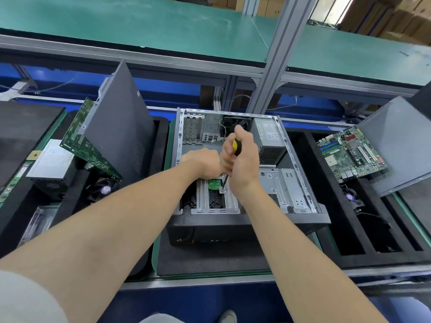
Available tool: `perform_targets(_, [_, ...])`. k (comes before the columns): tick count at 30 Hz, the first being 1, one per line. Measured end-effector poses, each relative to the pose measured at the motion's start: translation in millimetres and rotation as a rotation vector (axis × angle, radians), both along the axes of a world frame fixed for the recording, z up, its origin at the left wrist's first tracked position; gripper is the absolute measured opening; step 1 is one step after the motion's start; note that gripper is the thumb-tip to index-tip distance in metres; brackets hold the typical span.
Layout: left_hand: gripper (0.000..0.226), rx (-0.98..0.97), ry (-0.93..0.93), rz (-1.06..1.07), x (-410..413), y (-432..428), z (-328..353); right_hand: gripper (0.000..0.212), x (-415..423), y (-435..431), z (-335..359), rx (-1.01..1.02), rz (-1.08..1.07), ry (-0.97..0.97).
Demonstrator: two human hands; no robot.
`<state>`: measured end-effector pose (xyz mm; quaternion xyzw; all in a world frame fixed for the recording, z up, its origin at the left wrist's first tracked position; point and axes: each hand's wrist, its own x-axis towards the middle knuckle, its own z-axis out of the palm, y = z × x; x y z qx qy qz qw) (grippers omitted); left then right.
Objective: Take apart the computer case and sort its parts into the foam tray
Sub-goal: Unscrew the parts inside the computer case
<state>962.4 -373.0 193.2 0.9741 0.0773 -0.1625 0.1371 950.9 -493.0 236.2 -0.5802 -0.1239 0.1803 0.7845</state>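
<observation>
An open computer case [291,145] lies on its side in the middle of the bench, with its power supply [268,138] and rear fan still inside. My right hand [242,159] grips a yellow and black screwdriver [236,145] held upright, its tip on a screw at a small green board [214,184] near the drive cage [286,190]. My left hand [201,163] rests curled inside the case just left of the screwdriver; what it touches is hidden. A black foam tray [326,252] on the right holds a motherboard [352,155] and a side panel [401,145].
Another foam tray [161,145] on the left holds a side panel [119,122], a green board [88,141], a power supply [50,159] and a fan [102,187]. A metal post [272,61] rises behind the case. A green shelf [140,22] runs above.
</observation>
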Motion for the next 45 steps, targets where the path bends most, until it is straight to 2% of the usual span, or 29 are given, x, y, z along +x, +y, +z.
perform_targets(3, [0.026,0.004,-0.033,-0.008,2.1,4.4,-7.2,0.051,14.3,-5.3,-2.3,0.066,0.287,0.029])
perform_targets(7, [0.029,-0.006,-0.067,-0.026,2.2,6.1,-9.2,0.051,28.0,-8.4,0.3,0.09,0.561,0.107])
perform_targets(10, [0.021,0.004,-0.089,-0.086,0.4,6.4,-8.2,0.044,32.7,-8.1,5.5,0.097,0.669,0.143])
perform_targets(13, [0.015,0.005,-0.093,-0.129,0.7,5.9,-6.5,0.041,34.5,-8.1,8.4,0.076,0.67,0.153])
perform_targets(17, [0.019,0.004,-0.089,-0.08,-0.9,6.8,-7.1,0.029,30.4,-7.8,6.1,0.017,0.527,0.049])
perform_targets(20, [0.047,-0.028,-0.075,0.02,-2.2,4.7,-7.0,0.022,21.0,-4.7,7.8,-0.015,0.274,0.007])
perform_targets(23, [0.045,-0.033,-0.053,0.059,-1.9,0.2,-3.1,0.025,7.6,0.8,9.3,-0.053,-0.025,0.0])
perform_targets(27, [0.071,-0.018,-0.028,0.087,-3.4,-2.4,4.6,0.031,-11.3,8.0,6.9,-0.078,-0.338,0.065])
perform_targets(29, [0.066,-0.022,0.002,0.051,-3.4,-2.1,6.3,0.026,-19.0,12.8,6.6,-0.071,-0.446,0.072])
perform_targets(31, [0.047,-0.036,0.023,0.053,-3.8,-1.8,7.1,0.028,-25.5,17.1,5.9,-0.084,-0.534,0.072])
perform_targets(34, [0.036,-0.023,0.019,0.072,-4.4,-2.0,5.4,0.031,-30.9,20.1,3.8,-0.08,-0.562,0.077])
perform_targets(38, [0.032,-0.023,-0.005,0.066,-1.0,0.3,0.5,0.03,-26.0,18.0,5.0,0.014,-0.451,0.124])
perform_targets(41, [0.019,-0.006,-0.04,0.013,-0.7,3.2,-3.5,0.028,-16.6,10.5,3.6,-0.006,-0.209,0.085])
perform_targets(45, [0.026,-0.01,-0.087,-0.046,-3.0,6.0,-6.5,0.035,-1.8,1.4,2.5,-0.098,0.155,0.039])
